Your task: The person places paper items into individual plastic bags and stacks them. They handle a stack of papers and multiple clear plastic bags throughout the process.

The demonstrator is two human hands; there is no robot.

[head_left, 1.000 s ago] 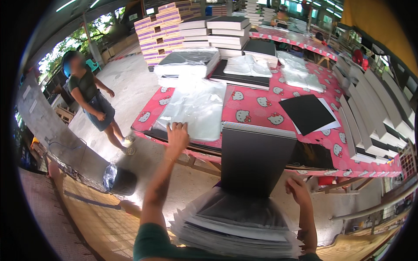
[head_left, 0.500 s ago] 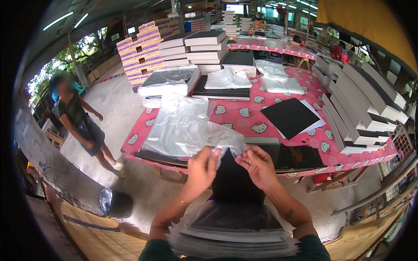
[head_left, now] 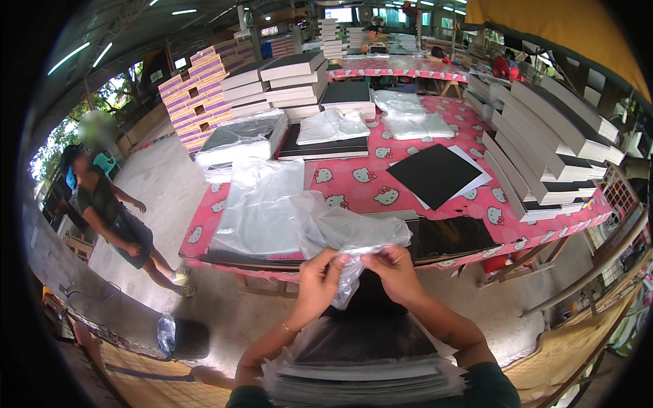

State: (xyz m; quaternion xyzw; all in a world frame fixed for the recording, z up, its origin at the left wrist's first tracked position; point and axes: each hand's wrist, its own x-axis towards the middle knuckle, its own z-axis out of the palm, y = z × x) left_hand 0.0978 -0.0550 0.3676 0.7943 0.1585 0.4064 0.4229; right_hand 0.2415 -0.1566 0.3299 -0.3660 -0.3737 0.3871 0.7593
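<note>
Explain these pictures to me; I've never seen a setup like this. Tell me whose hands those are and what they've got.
There is no machine here: the left hand and right hand belong to the person wearing the camera. Every picture comes from the left one of two head-worn fisheye cameras looking down, so straight edges bend toward the rim.

Both hands pinch a crumpled piece of clear plastic at the table's near edge. Below, between the forearms, is a stack of plastic-covered sheets.

On the pink patterned table lie a flat pile of clear plastic, a black square sheet and thick book-like blocks. Another person stands at the left.
</note>
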